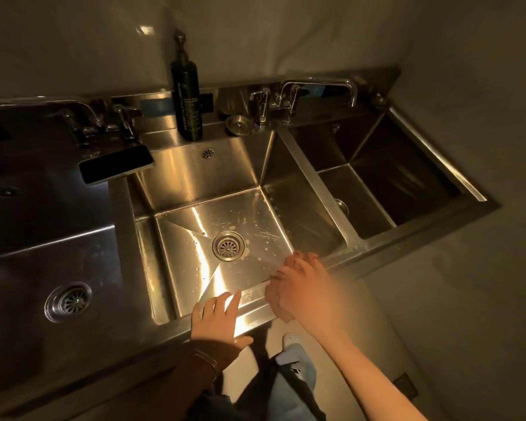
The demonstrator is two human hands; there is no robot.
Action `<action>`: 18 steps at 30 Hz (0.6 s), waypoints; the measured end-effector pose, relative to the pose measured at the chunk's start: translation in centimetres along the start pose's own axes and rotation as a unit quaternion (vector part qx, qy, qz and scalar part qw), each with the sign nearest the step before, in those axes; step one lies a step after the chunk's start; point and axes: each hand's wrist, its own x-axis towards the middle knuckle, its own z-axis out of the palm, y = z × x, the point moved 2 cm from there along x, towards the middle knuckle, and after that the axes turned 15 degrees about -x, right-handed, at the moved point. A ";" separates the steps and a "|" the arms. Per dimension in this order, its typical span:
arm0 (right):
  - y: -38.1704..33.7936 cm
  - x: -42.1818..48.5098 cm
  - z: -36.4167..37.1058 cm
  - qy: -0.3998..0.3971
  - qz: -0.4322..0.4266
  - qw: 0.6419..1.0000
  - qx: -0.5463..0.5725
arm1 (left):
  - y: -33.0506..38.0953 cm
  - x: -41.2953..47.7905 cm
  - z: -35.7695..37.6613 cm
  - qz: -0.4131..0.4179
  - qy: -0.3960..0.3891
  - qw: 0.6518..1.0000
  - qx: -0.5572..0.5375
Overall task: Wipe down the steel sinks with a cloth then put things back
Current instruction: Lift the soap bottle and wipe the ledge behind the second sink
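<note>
3 steel sinks are set side by side: the left sink [43, 214] and right sink [407, 177] are left in shadow, the middle sink [201, 177] is lit, its floor spotted with droplets around the drain [228, 247]. A brownish cloth [274, 299] is held bunched against the middle sink's front rim by the right hand [304, 287].

1. The brushed-steel middle sink [195, 174] is gleaming under warm light, its smooth floor carrying pale spots.
2. The ribbed metal drain strainer [228, 246] is glinting.
3. The chrome faucet [316, 82] is throwing mirror-bright reflections.
4. The dark pump bottle [186, 98] is showing a glossy, plastic-looking skin.
5. The crumpled cloth [275, 299] is looking soft and matt against the polished steel.
6. The wall [286, 31] behind is showing a smooth, faintly glossy face.
</note>
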 end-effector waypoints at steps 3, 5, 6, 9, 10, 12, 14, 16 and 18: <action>6.5 2.1 -0.4 0.003 0.033 0.999 0.000 | 3.1 1.4 0.1 0.005 0.015 1.000 0.008; 10.8 3.6 -0.7 -0.005 0.046 0.999 -0.005 | 5.3 2.6 0.7 0.035 0.063 0.997 0.009; 12.6 4.2 -0.7 -0.012 0.039 0.999 -0.006 | 6.4 3.2 1.1 0.032 0.059 0.998 0.002; 15.9 5.5 -0.5 -0.017 -0.007 1.000 -0.006 | 9.8 4.8 2.3 0.027 0.063 0.998 -0.017; 16.6 5.7 -0.4 -0.013 -0.019 1.000 0.002 | 10.9 5.3 2.7 0.023 0.065 0.997 -0.021; 17.7 6.1 -0.3 0.000 -0.049 0.999 0.018 | 12.8 6.4 3.3 0.011 0.072 0.997 -0.030; 18.8 6.1 -0.2 0.023 -0.091 0.995 0.035 | 14.5 7.4 3.8 -0.006 0.086 0.995 -0.041; 20.1 5.6 0.0 0.038 -0.129 0.989 0.053 | 16.0 8.2 3.9 -0.025 0.106 0.993 -0.049; 21.3 5.1 0.4 0.030 -0.145 0.988 0.050 | 17.1 8.8 3.8 -0.045 0.128 0.990 -0.047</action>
